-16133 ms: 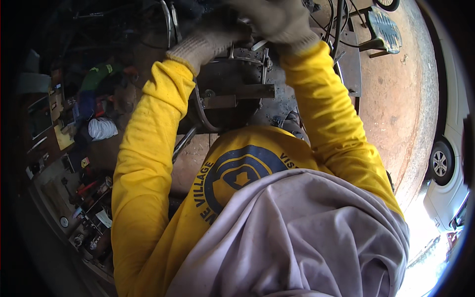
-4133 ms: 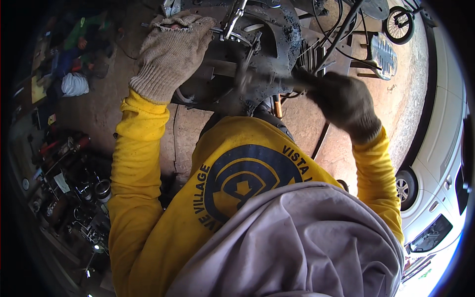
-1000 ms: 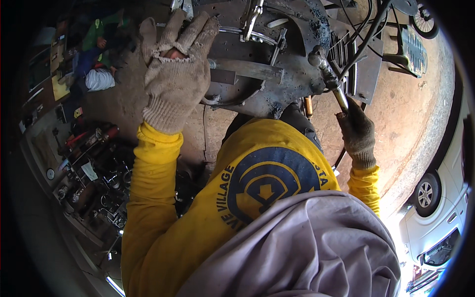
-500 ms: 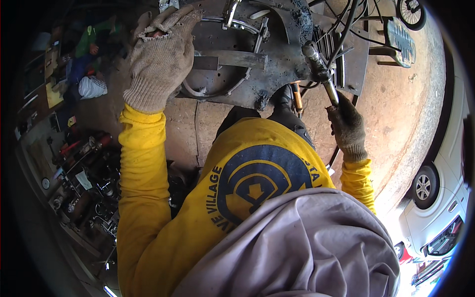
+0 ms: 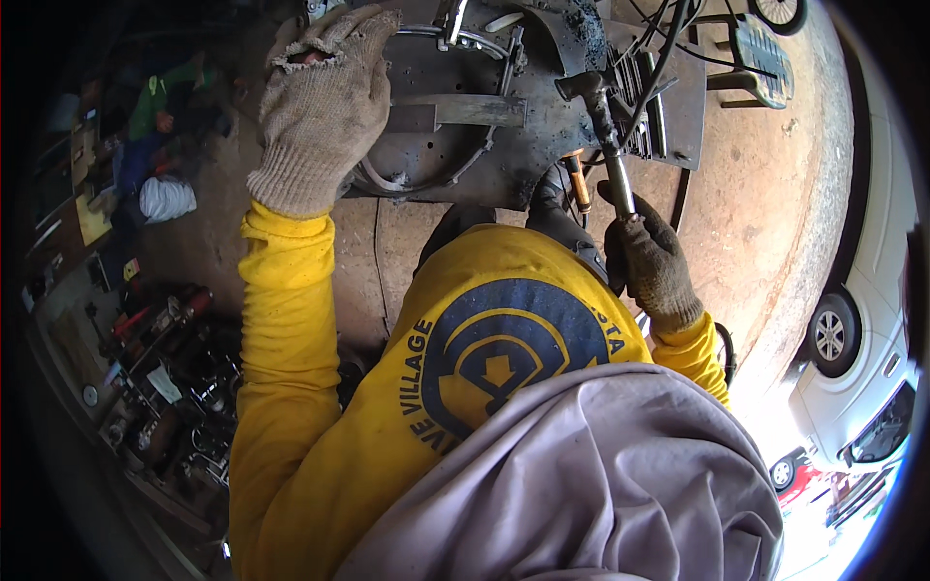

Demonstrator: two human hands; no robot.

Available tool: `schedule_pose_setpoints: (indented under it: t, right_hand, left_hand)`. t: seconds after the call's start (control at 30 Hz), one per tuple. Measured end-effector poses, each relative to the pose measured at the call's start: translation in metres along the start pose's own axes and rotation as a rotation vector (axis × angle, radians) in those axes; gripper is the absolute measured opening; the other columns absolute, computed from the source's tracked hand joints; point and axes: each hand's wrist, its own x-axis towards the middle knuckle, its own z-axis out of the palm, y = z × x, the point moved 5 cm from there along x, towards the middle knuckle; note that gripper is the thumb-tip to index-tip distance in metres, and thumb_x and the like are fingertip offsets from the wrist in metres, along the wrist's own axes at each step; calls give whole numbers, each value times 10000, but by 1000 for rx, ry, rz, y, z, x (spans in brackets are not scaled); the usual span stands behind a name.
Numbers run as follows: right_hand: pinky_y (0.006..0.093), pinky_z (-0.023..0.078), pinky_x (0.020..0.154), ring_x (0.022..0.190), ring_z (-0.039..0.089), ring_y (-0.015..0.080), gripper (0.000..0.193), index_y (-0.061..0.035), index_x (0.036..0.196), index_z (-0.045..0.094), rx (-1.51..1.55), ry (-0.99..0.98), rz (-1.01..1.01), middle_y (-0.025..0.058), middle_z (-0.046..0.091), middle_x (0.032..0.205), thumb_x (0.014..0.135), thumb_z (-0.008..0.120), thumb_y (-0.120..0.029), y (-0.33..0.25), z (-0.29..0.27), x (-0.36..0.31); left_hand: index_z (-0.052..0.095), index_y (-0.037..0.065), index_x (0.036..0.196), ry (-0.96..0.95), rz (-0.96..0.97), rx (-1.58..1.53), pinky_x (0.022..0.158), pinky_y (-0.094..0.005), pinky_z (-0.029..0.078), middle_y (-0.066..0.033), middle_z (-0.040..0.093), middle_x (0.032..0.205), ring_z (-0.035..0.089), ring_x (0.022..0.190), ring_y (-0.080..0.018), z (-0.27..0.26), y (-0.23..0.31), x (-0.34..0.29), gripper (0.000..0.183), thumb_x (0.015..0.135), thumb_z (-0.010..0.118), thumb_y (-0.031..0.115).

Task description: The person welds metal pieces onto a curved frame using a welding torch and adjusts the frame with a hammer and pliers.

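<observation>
My right hand [image 5: 654,261], in a brown knitted glove, grips a hammer [image 5: 618,174] by its metal handle. The hammer's head is up at the right side of a dark steel worktable. My left hand [image 5: 325,116], in a worn tan glove torn at the fingers, is at the table's left side. Its fingers curl over at the far end, and what they hold is hidden. Beside this hand, a flat metal bar [image 5: 480,111] lies across a curved metal rod [image 5: 460,174]. A metal clamp piece [image 5: 451,21] stands at the rod's far side.
Dark cables [image 5: 668,58] and a stack of metal strips [image 5: 644,107] lie at the table's right. An orange-handled tool [image 5: 578,184] hangs near my leg. A plastic stool [image 5: 760,63] stands far right. Tools and machine parts [image 5: 194,387] crowd the left; another person [image 5: 160,107] is beyond.
My right hand has moved left and nearer to me, and the hammer's head has swung left over the table edge. My left hand stays nearly in place.
</observation>
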Motion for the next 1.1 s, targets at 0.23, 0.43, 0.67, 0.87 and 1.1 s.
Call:
schedule_pose_setpoints:
  t: [0.23, 0.43, 0.67, 0.87, 1.1]
  right_hand:
    - [238, 445, 479, 563, 537, 106, 461, -65, 1459, 455, 251, 119, -64, 38, 590, 807, 1046, 542, -250, -9, 60, -16]
    - [223, 427, 455, 540, 527, 92, 425, -70, 1415, 487, 201, 249, -91, 38, 585, 810, 1046, 510, -280, -29, 95, -16]
    - [225, 430, 424, 512, 538, 101, 314, -34, 1242, 537, 35, 279, -82, 37, 589, 774, 1045, 507, -276, -47, 120, -14]
    - [234, 436, 427, 512, 564, 120, 261, -42, 1160, 555, 37, 218, -54, 46, 604, 776, 1042, 514, -271, -49, 133, -13]
    - [246, 444, 423, 504, 554, 126, 317, -33, 1272, 535, 68, 326, -83, 47, 589, 774, 1038, 527, -246, -40, 124, -6]
  left_hand:
    - [606, 125, 1313, -147, -217, -117, 1017, -422, 500, -48, 633, 1310, 598, 1231, -247, 12, 7, -5, 457, 860, 667, 126]
    - [607, 125, 1333, 245, -179, -97, 1063, -511, 452, -55, 628, 1331, 553, 1286, -276, 15, 16, -19, 464, 877, 659, 196]
    - [639, 150, 1316, 260, -207, -68, 1094, -539, 393, -27, 607, 1381, 520, 1326, -277, 10, 17, -24, 430, 892, 635, 218]
    - [631, 169, 1329, 256, -249, -79, 1101, -596, 335, -9, 597, 1393, 506, 1342, -255, 13, 17, -24, 452, 887, 638, 267]
    - [630, 150, 1321, 291, -270, -153, 1102, -595, 330, -24, 589, 1390, 497, 1337, -266, 16, 16, -24, 462, 872, 658, 251]
